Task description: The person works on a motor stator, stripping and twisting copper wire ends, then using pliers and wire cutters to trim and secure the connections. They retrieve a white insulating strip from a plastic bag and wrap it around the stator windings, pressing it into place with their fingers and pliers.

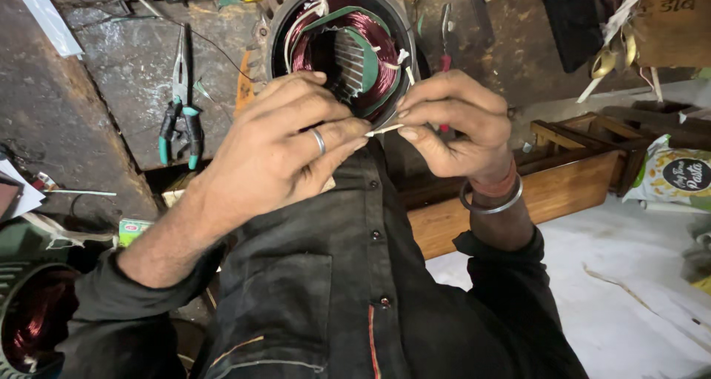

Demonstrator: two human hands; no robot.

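Left hand and right hand fingers pinch opposite ends of a thin white strip, long axis spanning fingertip-to-fingertip, motor stator just beyond.

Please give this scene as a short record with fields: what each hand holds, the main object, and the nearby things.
left hand: pinches one end of a thin white strip; ring on one finger
right hand: pinches the other end of the strip; metal bangle on wrist
main object: motor stator with reddish copper windings, just beyond the hands
tools: pliers with teal handles on the stone bench
other: wooden box at right; second winding at lower left
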